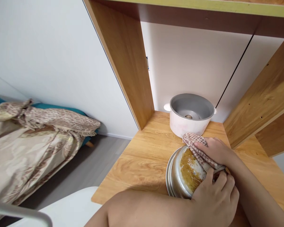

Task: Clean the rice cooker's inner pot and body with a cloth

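A metal pot (177,176) lies tipped over on the wooden desk, its stained, brownish-yellow base (190,167) turned up toward me. My right hand (216,151) presses a pink-and-white houndstooth cloth (195,143) against the far right edge of that base. From the near side, my left hand (214,197) curls its fingers over the pot's right part, close to the lower end of the cloth. A dark part shows beside those fingers, mostly hidden. Just behind the cloth stands a white pot (186,126) with a grey inside, upright, a small round thing at its bottom.
Wooden upright panels (125,63) flank the desk (132,157), and a shelf (203,15) runs overhead. On the left, a patterned blanket (38,151) covers a teal piece of furniture. A white seat (73,208) is at the lower left, near a grey metal bar (21,211).
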